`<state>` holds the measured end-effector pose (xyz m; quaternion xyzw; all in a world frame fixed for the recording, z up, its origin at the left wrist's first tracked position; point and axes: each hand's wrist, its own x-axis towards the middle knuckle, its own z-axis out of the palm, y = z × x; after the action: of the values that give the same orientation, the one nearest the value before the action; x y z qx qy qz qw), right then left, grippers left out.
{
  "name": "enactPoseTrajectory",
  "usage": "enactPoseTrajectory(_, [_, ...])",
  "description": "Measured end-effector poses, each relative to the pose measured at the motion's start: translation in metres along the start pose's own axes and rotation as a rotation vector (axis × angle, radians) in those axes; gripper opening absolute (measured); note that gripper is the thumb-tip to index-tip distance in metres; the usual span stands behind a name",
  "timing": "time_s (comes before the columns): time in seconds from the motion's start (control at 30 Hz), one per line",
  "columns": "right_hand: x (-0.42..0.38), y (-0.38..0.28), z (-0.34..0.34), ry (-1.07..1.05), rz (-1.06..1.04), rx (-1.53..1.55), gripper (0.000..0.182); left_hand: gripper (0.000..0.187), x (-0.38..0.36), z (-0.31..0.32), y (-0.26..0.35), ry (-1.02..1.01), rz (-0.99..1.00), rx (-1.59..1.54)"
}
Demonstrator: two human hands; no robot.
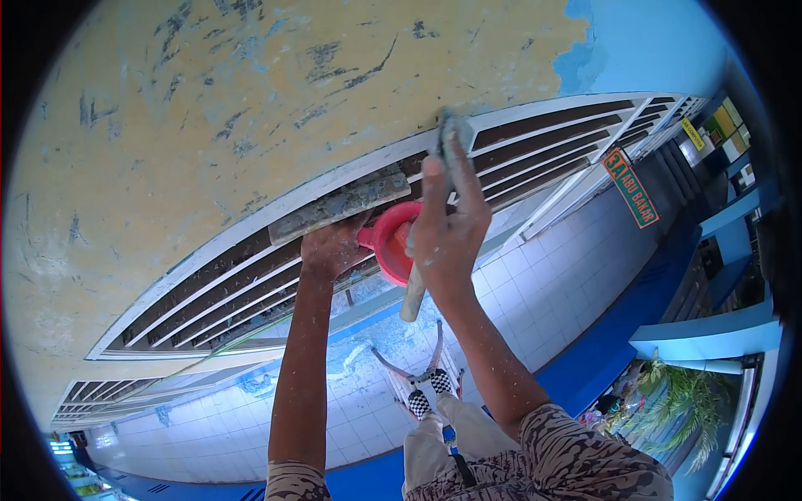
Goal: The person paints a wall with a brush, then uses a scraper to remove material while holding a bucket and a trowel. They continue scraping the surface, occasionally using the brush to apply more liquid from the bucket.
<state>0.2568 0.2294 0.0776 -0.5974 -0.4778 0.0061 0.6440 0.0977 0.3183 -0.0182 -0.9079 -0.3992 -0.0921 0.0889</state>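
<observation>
High against the wall, my left hand (332, 246) is closed around a long flat board or blade (338, 204) smeared grey. The short handle of a red plastic dipper (382, 250) also meets this hand; its fingers are partly hidden. My right hand (451, 238) is closed on a trowel-like tool, its pale wooden handle (412, 294) sticking out below the palm. The tool's grey-coated blade (456, 138) points up along the outstretched fingers, near the top edge of the louvred vent. The dipper's bowl lies between both hands, partly behind the right one.
Scraped yellow wall (276, 100) rises above the white-framed vent (510, 154). A green sign (631, 188) juts out at right. Below, my checkered shoes (430, 392) stand on a narrow support above white floor tiles (535, 292). Plants (681, 409) grow at lower right.
</observation>
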Motion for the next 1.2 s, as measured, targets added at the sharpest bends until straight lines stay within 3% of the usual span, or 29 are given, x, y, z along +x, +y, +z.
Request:
enactPoseTrajectory(0.1, [-0.003, 0.003, -0.005, -0.099, 0.026, 0.094, 0.054, 0.083, -0.003, -0.001, 0.001, 0.043, 0.012, 0.053])
enactPoseTrajectory(0.17, [-0.005, 0.008, 0.002, -0.049, -0.065, 0.102, 0.054, 0.084, -0.002, 0.005, -0.003, 0.043, 0.027, -0.008])
enactPoseTrajectory(0.23, [-0.008, -0.006, 0.009, -0.010, 0.195, 0.245, 0.053, 0.085, 0.000, 0.005, -0.003, -0.007, 0.012, -0.044])
enactPoseTrajectory(0.3, [-0.001, -0.005, 0.010, 0.052, 0.266, 0.257, 0.051, 0.085, 0.000, 0.006, -0.003, -0.057, -0.008, -0.075])
enactPoseTrajectory(0.37, [0.016, -0.014, -0.008, 0.099, 0.465, 0.315, 0.052, 0.084, -0.001, 0.011, -0.002, 0.060, -0.012, -0.103])
enactPoseTrajectory(0.47, [0.022, -0.011, -0.013, 0.091, 0.439, 0.375, 0.054, 0.081, -0.002, 0.011, -0.005, 0.111, -0.015, -0.103])
enactPoseTrajectory(0.53, [0.009, -0.012, -0.013, -0.025, 0.331, 0.362, 0.055, 0.081, -0.001, 0.012, -0.002, 0.146, 0.026, -0.076])
enactPoseTrajectory(0.6, [0.017, -0.011, -0.014, 0.032, 0.329, 0.362, 0.055, 0.085, -0.002, 0.009, -0.004, 0.072, 0.021, -0.081])
enactPoseTrajectory(0.73, [0.011, -0.014, -0.009, 0.078, 0.391, 0.415, 0.055, 0.089, 0.001, 0.010, -0.004, 0.029, 0.001, -0.142])
enactPoseTrajectory(0.9, [0.023, -0.002, -0.019, 0.053, 0.463, 0.337, 0.056, 0.090, -0.001, 0.023, -0.007, 0.135, 0.022, -0.104])
enactPoseTrajectory(0.97, [0.011, 0.014, -0.012, 0.010, 0.259, 0.295, 0.057, 0.090, -0.001, 0.018, -0.007, 0.143, 0.038, -0.102])
enactPoseTrajectory(1.03, [0.018, 0.006, -0.016, 0.028, 0.290, 0.281, 0.057, 0.090, 0.000, 0.018, -0.005, 0.151, 0.054, -0.096])
enactPoseTrajectory(1.1, [0.027, -0.007, -0.022, 0.067, 0.457, 0.390, 0.057, 0.092, 0.000, 0.018, -0.005, 0.138, 0.037, -0.113])
enactPoseTrajectory(1.2, [0.012, -0.010, -0.018, -0.025, 0.413, 0.377, 0.057, 0.092, -0.002, 0.017, -0.006, 0.110, 0.021, -0.103])
